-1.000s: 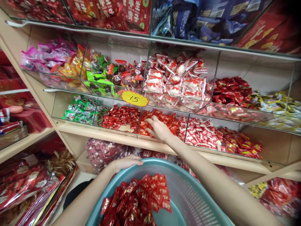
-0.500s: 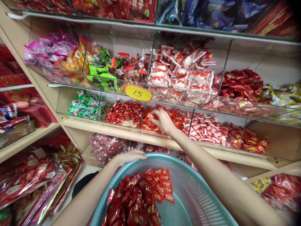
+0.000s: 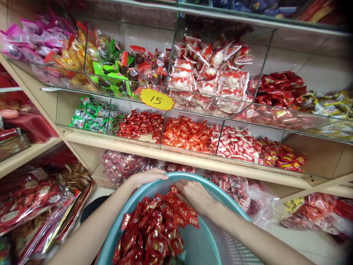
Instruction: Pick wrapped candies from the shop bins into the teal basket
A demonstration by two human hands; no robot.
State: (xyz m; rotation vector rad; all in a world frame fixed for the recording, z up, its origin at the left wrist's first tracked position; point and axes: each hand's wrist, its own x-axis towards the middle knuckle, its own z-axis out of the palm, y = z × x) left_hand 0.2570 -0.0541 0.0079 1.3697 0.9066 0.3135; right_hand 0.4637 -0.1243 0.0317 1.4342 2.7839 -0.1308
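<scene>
My left hand (image 3: 148, 177) is closed over the far rim of a teal plastic basket (image 3: 129, 204). A heap of red wrapped candies (image 3: 154, 230) fills the basket's left part, with brighter orange-red packets on top at the far side. My right hand (image 3: 195, 195) is inside the basket near the far wall, fingers curled down onto those packets. A red candy packet (image 3: 174, 190) shows at its fingertips; the palm side is hidden. Beyond the basket, a bin of orange-red candy packets (image 3: 187, 134) sits on the lower shelf.
Clear-fronted bins of wrapped candies line the shelves, among them green-and-white candies (image 3: 92, 116) and red-and-white candies (image 3: 238, 144). A yellow price tag (image 3: 157, 98) reads 15. Below the shelf board (image 3: 124, 148) lie bagged goods (image 3: 121, 163). Shiny red packages (image 3: 30, 198) lie at left.
My right hand has moved from the orange-red candy bin down into the basket, onto the packets. My left hand stays on the rim. The view has tilted slightly downward.
</scene>
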